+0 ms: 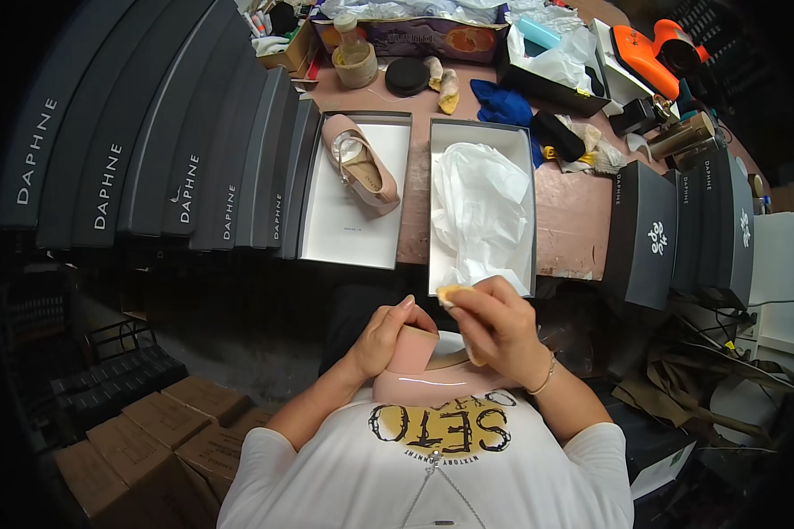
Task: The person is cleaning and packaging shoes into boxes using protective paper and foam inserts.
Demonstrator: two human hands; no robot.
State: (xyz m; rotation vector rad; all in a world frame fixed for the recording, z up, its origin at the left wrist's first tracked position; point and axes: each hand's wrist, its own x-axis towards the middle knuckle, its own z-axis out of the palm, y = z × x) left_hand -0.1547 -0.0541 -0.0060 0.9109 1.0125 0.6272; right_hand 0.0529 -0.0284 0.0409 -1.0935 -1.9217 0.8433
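While the pink block-heeled shoe (432,366) is held close against the person's chest, below the desk (573,229) edge, the left hand (381,339) grips it by the heel and the right hand (498,326) pinches a small yellowish pad (451,294) against the heel's upper part. This looks like the wiping or polishing step on 1 shoe of a pair. Its partner, a second pink shoe (360,163), lies in an open box lid (353,220) on the desk, and beside that stands an open shoe box (481,132) lined with white tissue paper (476,212). Dark closed boxes (150,159) are stacked to the left, with 2 more dark boxes (679,229) on the right, and bottles, cloths and tools crowd the far side. By my reading, the next move calls for turning the shoe in the left hand so the pad reaches untouched surfaces, keeping a firm hold on the glossy upper.
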